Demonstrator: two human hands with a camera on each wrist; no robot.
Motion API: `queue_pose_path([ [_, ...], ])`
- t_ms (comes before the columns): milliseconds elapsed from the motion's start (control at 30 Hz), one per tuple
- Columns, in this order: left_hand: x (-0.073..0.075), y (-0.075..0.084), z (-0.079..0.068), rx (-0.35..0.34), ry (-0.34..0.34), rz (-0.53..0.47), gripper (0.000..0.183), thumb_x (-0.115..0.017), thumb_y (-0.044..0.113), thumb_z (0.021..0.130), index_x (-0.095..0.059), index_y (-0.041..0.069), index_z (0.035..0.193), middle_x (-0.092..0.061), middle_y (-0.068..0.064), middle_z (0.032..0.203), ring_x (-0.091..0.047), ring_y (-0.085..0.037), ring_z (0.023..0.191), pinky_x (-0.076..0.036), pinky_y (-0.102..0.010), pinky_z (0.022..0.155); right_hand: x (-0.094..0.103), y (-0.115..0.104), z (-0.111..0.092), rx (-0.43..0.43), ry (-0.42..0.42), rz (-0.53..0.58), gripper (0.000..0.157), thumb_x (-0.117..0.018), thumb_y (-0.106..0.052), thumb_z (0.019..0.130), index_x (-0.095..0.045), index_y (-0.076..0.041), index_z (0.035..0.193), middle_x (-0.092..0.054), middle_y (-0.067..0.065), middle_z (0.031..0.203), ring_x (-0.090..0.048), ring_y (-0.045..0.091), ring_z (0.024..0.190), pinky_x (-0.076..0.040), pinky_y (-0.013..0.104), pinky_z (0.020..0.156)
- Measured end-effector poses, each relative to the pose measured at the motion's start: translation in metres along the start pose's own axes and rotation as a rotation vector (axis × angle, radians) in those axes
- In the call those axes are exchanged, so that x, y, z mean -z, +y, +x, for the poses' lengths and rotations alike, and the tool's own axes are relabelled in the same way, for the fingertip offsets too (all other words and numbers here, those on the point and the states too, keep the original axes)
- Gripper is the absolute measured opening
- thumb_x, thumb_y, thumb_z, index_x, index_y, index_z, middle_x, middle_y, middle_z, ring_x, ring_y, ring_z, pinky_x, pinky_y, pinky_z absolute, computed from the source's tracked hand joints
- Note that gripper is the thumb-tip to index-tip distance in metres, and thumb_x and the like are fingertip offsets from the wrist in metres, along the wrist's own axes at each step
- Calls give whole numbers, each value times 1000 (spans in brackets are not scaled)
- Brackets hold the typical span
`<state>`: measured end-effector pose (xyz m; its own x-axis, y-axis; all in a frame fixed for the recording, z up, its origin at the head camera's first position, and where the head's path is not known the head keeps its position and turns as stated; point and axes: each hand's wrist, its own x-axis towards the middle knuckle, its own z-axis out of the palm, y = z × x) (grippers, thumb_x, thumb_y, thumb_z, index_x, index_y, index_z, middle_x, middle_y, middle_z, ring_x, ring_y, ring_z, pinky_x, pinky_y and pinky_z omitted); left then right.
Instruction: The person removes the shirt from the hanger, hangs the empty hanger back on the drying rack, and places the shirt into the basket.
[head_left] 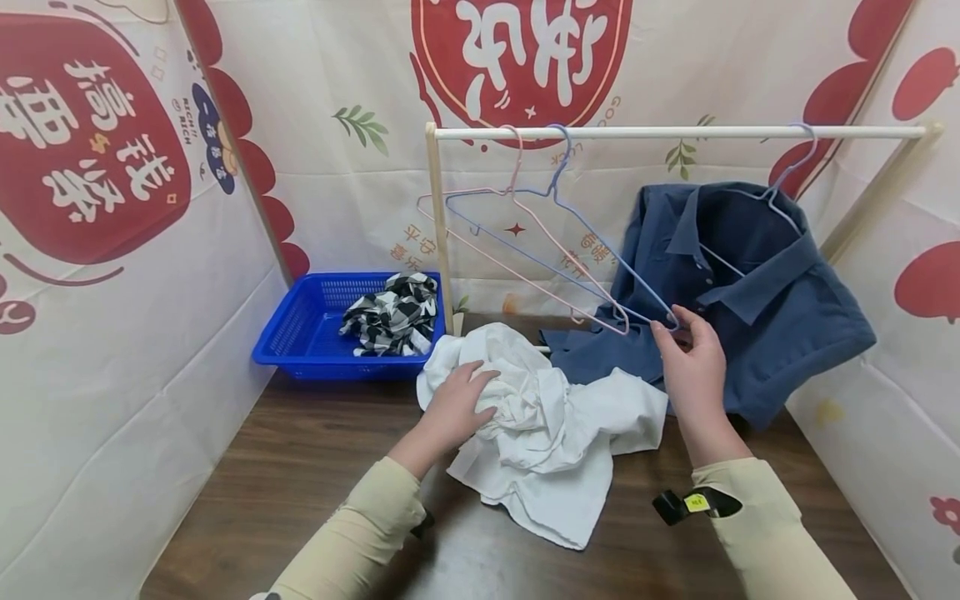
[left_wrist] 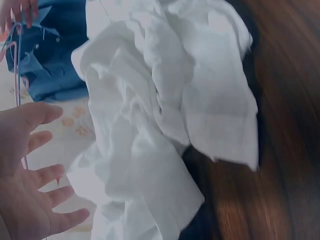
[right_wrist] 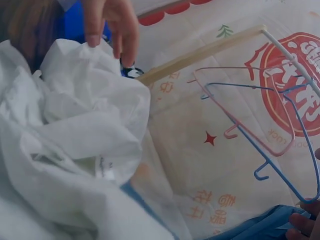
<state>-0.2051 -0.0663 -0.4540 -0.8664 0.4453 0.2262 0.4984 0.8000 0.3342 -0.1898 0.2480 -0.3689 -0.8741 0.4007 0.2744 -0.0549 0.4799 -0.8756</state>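
Observation:
A crumpled white garment lies on the table in front of the hanging rack. Over its left side is my left hand, fingers spread and loosely bent; in the left wrist view the same hand shows nothing in its grasp. My right hand pinches the lower right corner of a blue hanger between thumb and fingers. That hanger's hook sits on the rail, beside a pink hanger. A small label shows among the white folds in the right wrist view.
A dark blue shirt hangs from another hanger at the rack's right, its lower part reaching the table. At back left stands a blue basket holding a black-and-white checked cloth. The white rail spans the back between wooden posts.

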Motion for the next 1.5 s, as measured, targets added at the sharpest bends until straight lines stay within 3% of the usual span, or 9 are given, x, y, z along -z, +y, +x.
queue_pose_path([
  [200,1,-18,-1,103,100,57,50,-73,24,85,-59,13,132,-41,-20,145,-37,-43,132,-40,-57,98,9,15,-8,24,-62,-108,60,-52,-42,99,-41,-7,147,-46,13,140,-45,31,122,-43,47,95],
  [367,1,-29,-1,252,102,61,51,-74,25,85,-59,16,133,-35,-20,149,-31,-45,134,-43,-60,91,15,26,-16,32,-110,-179,61,-51,-41,99,-42,-3,145,-43,19,141,-43,38,124,-41,55,95],
  [467,-1,-32,-1,308,91,53,51,-73,24,85,-58,16,133,-34,-19,149,-30,-44,135,-43,-61,90,18,32,-23,59,-152,-229,58,-50,-41,100,-47,1,140,-42,23,138,-43,41,121,-41,57,92],
  [767,-7,-30,-4,318,149,-13,47,-72,17,85,-60,10,130,-37,-24,144,-35,-44,130,-45,-56,92,17,51,-40,129,-289,-293,52,-50,-41,100,-58,3,127,-48,24,127,-47,38,107,-44,52,84],
  [1067,-18,-29,0,358,251,-248,47,-69,-6,79,-58,0,124,-49,-31,123,-54,-44,109,-46,-49,92,10,58,-48,135,-411,-318,49,-52,-40,100,-59,2,124,-51,23,126,-49,40,112,-43,54,90],
  [1233,-23,-33,6,401,181,-313,53,-58,-12,78,-55,-3,131,-55,-30,124,-50,-43,118,-42,-48,99,5,59,-53,122,-446,-309,49,-52,-40,100,-60,1,124,-52,22,127,-50,39,112,-43,55,91],
  [1367,-24,-35,14,422,49,-331,69,-56,-8,78,-40,-1,145,-39,-31,143,-40,-41,131,-37,-47,104,2,63,-56,108,-460,-309,48,-53,-41,99,-61,0,123,-53,21,126,-53,36,110,-45,53,90],
  [1433,-25,-35,18,398,0,-342,74,-56,-8,79,-32,-1,150,-30,-30,149,-33,-38,137,-34,-46,106,1,65,-57,101,-464,-311,48,-53,-41,99,-61,0,122,-54,20,125,-54,35,109,-45,52,89],
  [1500,-27,-33,20,331,-14,-337,76,-54,-10,78,-29,-3,150,-27,-29,151,-30,-38,139,-31,-46,108,0,67,-59,96,-471,-310,47,-53,-40,100,-62,0,122,-55,20,124,-55,34,109,-46,51,89],
])
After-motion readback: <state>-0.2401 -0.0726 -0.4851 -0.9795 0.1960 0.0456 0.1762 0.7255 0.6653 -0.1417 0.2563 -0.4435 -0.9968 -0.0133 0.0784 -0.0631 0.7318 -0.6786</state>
